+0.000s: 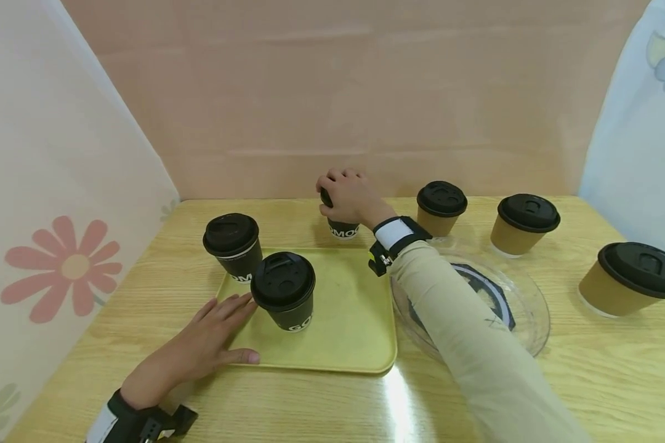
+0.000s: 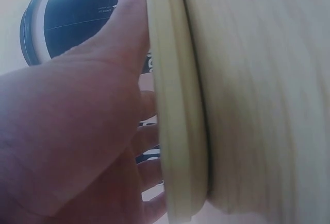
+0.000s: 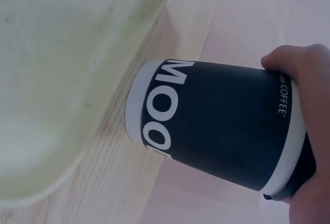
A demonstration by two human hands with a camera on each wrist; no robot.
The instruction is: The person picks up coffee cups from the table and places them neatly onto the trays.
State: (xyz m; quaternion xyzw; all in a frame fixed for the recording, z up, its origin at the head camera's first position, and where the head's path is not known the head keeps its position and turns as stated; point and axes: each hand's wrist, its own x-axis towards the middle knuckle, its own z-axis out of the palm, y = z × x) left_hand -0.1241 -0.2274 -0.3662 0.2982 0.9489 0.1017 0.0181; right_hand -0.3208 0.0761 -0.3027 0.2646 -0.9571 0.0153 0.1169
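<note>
My right hand (image 1: 351, 197) grips a black paper coffee cup (image 3: 221, 121) from above, around its lid, just behind the yellow tray (image 1: 354, 320). White lettering runs round the cup's lower part, and the hand hides most of the lid. Flat on the tray's left front side rests my left hand (image 1: 210, 341), its fingers straight and its thumb along the front rim. Beside those fingers stands another black coffee cup (image 1: 284, 292) on the tray. A further black coffee cup (image 1: 233, 246) stands at the tray's back left corner.
Right of the tray lies a clear round plate (image 1: 532, 307) with a dark patterned piece, partly hidden by the right sleeve (image 1: 476, 351). Brown coffee cups with black lids stand behind and right of it: one (image 1: 440, 206), another (image 1: 523, 224), a third (image 1: 632, 280).
</note>
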